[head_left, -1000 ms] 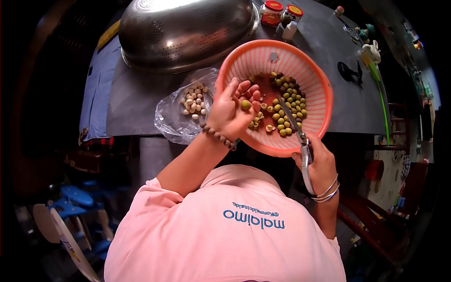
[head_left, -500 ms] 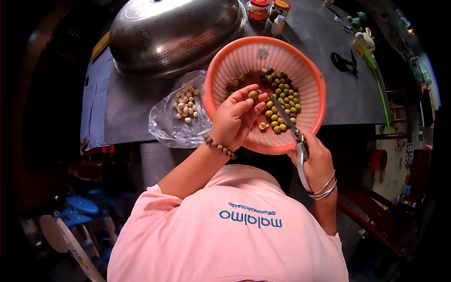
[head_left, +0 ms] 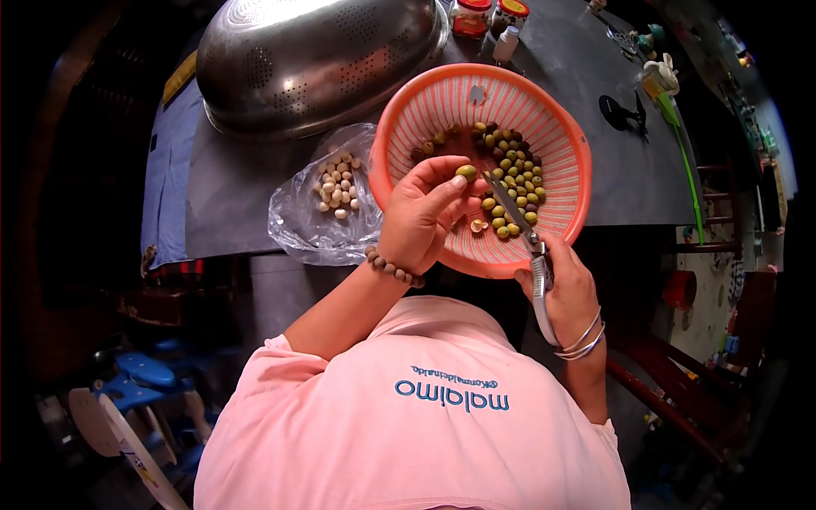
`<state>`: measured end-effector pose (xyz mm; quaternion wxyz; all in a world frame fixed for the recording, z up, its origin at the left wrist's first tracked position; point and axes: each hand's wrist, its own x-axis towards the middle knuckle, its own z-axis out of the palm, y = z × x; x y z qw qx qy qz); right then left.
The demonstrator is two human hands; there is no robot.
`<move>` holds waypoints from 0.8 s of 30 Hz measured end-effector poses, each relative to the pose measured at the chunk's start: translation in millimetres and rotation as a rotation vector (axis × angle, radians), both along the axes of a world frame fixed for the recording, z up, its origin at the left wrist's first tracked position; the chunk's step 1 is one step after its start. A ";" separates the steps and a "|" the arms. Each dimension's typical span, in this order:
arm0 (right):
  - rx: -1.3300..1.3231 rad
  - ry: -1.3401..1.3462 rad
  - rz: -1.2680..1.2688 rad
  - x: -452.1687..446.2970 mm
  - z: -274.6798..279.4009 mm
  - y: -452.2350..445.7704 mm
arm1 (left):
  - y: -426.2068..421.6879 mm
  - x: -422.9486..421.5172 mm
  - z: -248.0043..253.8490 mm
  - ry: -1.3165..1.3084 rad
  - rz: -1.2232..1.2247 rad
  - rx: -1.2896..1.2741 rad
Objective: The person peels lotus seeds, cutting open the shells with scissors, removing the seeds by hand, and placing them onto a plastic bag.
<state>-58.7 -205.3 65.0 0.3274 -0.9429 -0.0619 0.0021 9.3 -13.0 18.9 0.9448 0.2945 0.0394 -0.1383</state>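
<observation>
My left hand (head_left: 418,208) pinches one small green fruit (head_left: 466,172) between thumb and fingers, above the left part of an orange plastic basket (head_left: 586,161). My right hand (head_left: 572,289) is wrapped around the handles of a pair of shears (head_left: 515,206). Their blades point up and left, with the tips close to the held fruit; whether they touch it I cannot tell. Several loose green and brownish fruits (head_left: 512,170) lie in the basket, along with pale split pieces (head_left: 478,225). A clear plastic bag (head_left: 293,231) at the left contains several whitish kernels (head_left: 338,185).
An overturned perforated metal colander (head_left: 314,68) covers the back left of the dark table (head_left: 229,204). Two red-lidded jars (head_left: 470,17) and a small white-capped bottle (head_left: 506,44) stand behind the basket. A black stand (head_left: 625,115) and green strip (head_left: 687,170) are at the right.
The fruit has turned in my left fingers and moved slightly right, with the thumb now pressed against it. My right hand has shifted slightly left with the shears.
</observation>
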 end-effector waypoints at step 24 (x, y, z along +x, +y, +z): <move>-0.025 -0.026 0.041 -0.6 0.4 6.4 | -1.7 -3.5 -15.0 -0.129 -0.052 -0.045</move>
